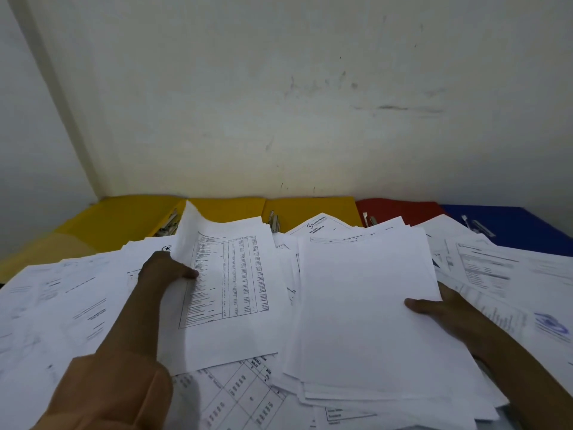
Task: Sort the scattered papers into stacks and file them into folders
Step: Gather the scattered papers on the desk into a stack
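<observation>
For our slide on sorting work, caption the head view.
Left hand grips a table sheet, right hand a blank-topped stack.

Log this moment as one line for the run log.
left hand: holds table sheet | right hand: holds paper stack | folders: open, unfilled

pretty plain room tbh. an off-white wall [310, 103] fills everything beyond the fingers, scuffed with grey smudges and little dark marks, worst up toward the right. a second wall [28, 119] meets it in a corner off to the far left of the fingers. light's soft and dim, a bit warmer low on the wall. the tabletop itself can't really be made out.
</observation>
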